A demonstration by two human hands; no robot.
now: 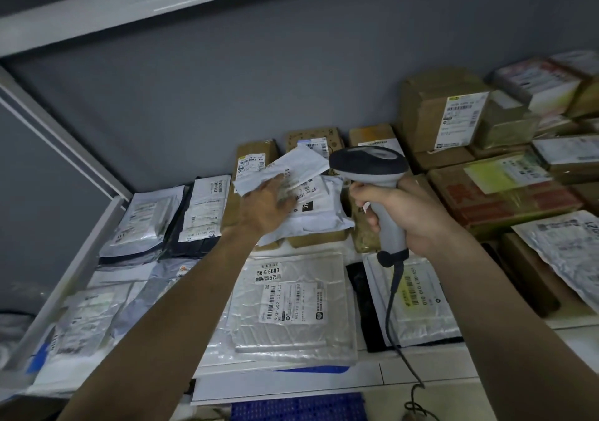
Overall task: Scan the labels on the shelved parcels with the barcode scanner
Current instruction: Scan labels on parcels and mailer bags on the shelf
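Right hand (402, 213) clenched round the grey handle of the barcode scanner (372, 174), dark head aimed left toward a white poly-bag parcel (311, 213) lying on brown cartons mid-shelf. Left hand (265, 206) reaching over that bag, fingers (275, 182) grasping the lower edge of a thin white mailer (285, 171) and tilting it up; label there blurred, unreadable. Black cable (392, 307) hanging from the scanner's base over a silver envelope (418, 304) printed "010 010 1 30 551". Nearer, on the white shelf (431, 375), a clear bubble mailer (291, 307) with stickers reading "56-6-6603", "5元" and "502-602-12-815". Far left, a grey bag (204, 206) marked "43-6-6613". Cardboard boxes (444, 112) with white labels stacked at right, print too small to read.
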